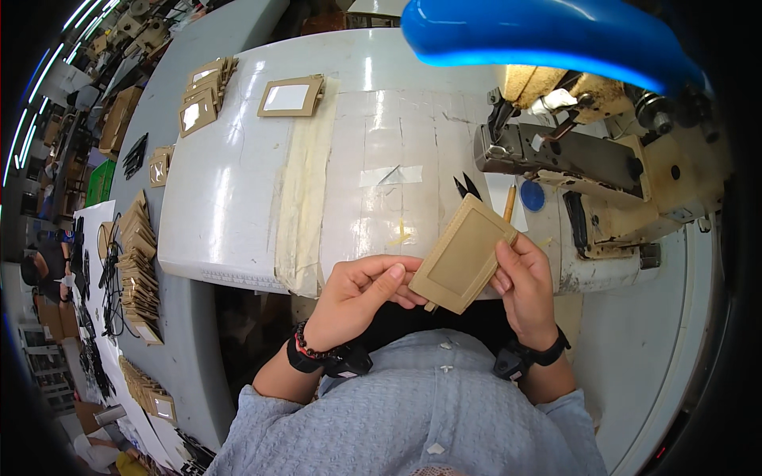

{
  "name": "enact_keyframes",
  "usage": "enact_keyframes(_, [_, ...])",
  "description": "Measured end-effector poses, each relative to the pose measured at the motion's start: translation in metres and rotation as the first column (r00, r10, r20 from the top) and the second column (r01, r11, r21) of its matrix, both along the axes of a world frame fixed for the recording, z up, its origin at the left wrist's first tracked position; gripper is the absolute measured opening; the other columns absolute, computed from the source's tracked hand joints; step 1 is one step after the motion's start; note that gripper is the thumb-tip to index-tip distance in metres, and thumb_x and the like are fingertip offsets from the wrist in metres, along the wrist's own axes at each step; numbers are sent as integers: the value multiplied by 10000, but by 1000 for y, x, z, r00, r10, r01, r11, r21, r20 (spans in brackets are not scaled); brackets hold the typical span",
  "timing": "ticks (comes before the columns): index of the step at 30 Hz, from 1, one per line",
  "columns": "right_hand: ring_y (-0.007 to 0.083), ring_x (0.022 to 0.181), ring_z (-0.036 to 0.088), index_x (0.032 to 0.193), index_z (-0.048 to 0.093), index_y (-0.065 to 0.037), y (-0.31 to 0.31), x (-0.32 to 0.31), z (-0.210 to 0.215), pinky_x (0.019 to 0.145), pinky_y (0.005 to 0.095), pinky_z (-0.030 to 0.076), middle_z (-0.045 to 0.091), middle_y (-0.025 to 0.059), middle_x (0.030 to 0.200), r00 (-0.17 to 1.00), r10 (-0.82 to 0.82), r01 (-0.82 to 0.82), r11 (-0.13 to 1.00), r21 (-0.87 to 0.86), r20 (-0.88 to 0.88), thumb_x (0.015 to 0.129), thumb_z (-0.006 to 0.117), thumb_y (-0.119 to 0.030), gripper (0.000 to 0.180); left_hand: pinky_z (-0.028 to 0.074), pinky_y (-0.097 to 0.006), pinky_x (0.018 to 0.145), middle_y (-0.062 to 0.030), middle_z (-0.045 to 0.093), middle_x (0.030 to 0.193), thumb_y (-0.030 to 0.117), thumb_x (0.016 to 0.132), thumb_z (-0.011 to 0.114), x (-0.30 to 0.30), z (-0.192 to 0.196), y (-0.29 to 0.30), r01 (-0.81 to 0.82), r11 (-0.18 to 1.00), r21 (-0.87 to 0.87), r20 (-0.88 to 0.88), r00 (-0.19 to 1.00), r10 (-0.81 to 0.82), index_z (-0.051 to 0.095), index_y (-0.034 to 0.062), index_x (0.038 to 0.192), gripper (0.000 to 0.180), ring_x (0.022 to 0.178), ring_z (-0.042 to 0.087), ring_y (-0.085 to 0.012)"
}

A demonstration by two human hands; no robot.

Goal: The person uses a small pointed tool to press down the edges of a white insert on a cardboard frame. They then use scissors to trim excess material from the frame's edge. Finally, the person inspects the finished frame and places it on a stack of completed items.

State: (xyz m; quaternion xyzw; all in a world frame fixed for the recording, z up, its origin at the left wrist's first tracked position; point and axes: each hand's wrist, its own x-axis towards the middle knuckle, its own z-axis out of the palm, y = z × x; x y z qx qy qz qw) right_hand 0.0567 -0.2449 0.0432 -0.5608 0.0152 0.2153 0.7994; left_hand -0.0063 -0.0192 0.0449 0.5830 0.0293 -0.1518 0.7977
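Between my hands is a tan card holder point(459, 252) with a recessed rectangular panel and a stitched border, tilted over the table's near edge. My left hand point(367, 287) grips its lower left corner between thumb and fingers. On the opposite side, my right hand point(521, 278) pinches the right edge, thumb on top. Just beyond the card holder lie black-handled scissors or snips point(467, 186), partly hidden behind it, and a pencil-like wooden stick point(509, 202).
An industrial sewing machine point(556, 151) stands at the right under a blue lamp-like cover point(548, 40). A small stack of tan holders point(290, 97) sits at the far middle, with another pile point(200, 99) left of it. More bundles point(136, 278) line the grey side table point(186, 317).
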Motion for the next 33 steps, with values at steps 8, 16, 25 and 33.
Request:
enact_keyframes(8, [3, 538, 369, 1069, 565, 7, 1, -3, -1, 501, 163, 312, 510, -55, 707, 1000, 15, -15, 1000, 7, 10, 973, 516, -152, 192, 548, -296, 745, -161, 678, 962, 150, 996, 456, -1, -1, -1, -37, 999, 5, 11, 999, 37, 573, -78, 1167, 308, 832, 677, -210])
enact_keyframes(16, [3, 546, 363, 1052, 561, 2, 1, -4, 3, 497, 167, 294, 523, -49, 700, 992, 35, -29, 998, -56, 119, 975, 518, -161, 185, 530, -257, 735, -123, 679, 949, 123, 984, 485, 0, -4, -1, -54, 999, -3, -3, 999, 54, 583, -59, 1174, 280, 836, 667, -163])
enact_keyframes(25, [1, 553, 355, 1043, 560, 2, -1, -4, 2, 493, 170, 283, 536, -43, 716, 991, 38, -30, 997, -65, 131, 973, 528, -183, 200, 523, -244, 729, -121, 682, 929, 101, 975, 503, 2, -7, -2, -59, 998, 0, 1, 998, 59, 587, -57, 1161, 258, 824, 663, -149])
enact_keyframes(33, [7, 558, 368, 1040, 564, 8, -1, -4, 2, 502, 173, 296, 530, -38, 716, 992, 39, -33, 998, -53, 120, 976, 523, -182, 204, 542, -283, 751, -143, 679, 945, 90, 964, 513, 3, -6, -4, -60, 998, 28, -14, 998, 60, 584, -69, 1145, 251, 833, 665, -175])
